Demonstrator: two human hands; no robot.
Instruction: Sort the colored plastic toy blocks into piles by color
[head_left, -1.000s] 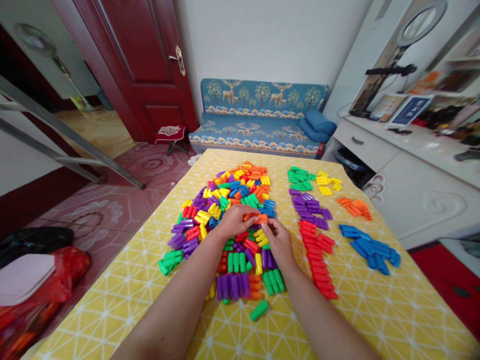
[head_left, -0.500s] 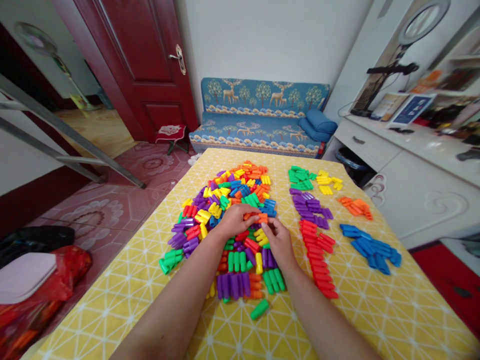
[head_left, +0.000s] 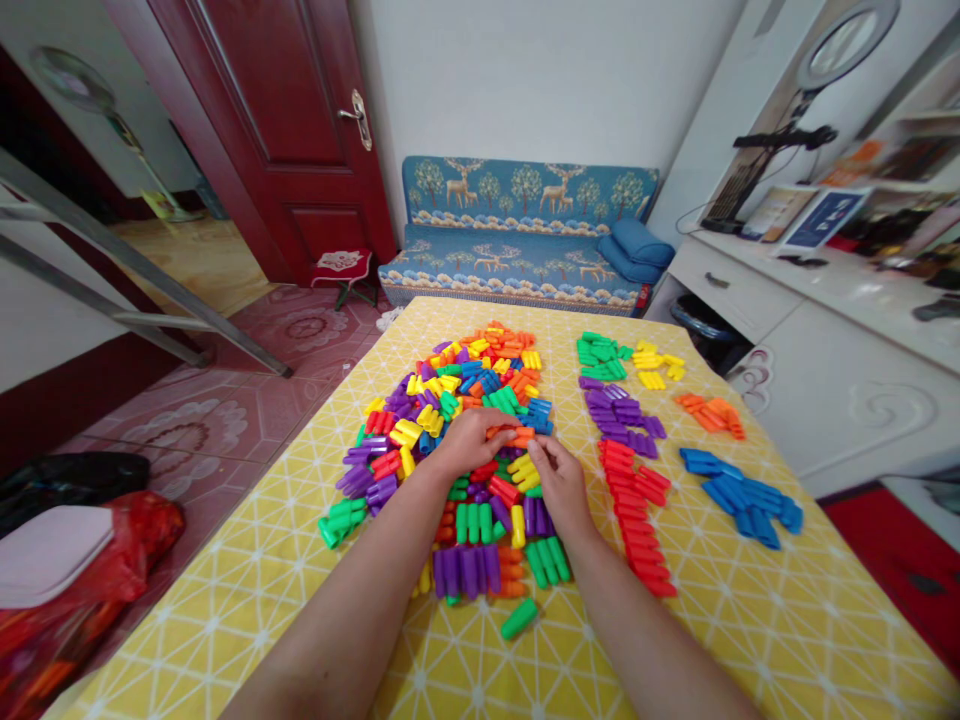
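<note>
My left hand point(head_left: 471, 440) is closed on an orange bullet-shaped plastic building block point(head_left: 520, 437), partly covered by its fingers. At the block's right end, the bent fingertips of my right hand point(head_left: 561, 486) pinch it too. Both hands are over a mixed heap of similar blocks in several colours. Beneath them are a yellow block point(head_left: 523, 470) and a red block point(head_left: 505, 489). Nearer to me lie a purple row point(head_left: 466, 571), a green set point(head_left: 548, 561) and a single green block point(head_left: 519, 619).
Single-colour groups lie on the right of the yellow patterned table point(head_left: 697, 620): green point(head_left: 600, 356), yellow point(head_left: 657, 362), purple point(head_left: 619, 408), red point(head_left: 637, 530), orange point(head_left: 711, 414) and blue point(head_left: 742, 495). A blue sofa point(head_left: 517, 240) stands behind, a white cabinet point(head_left: 862, 370) at right.
My right hand has shifted slightly right and down at the end of the orange block. My left hand and the groups of blocks look the same.
</note>
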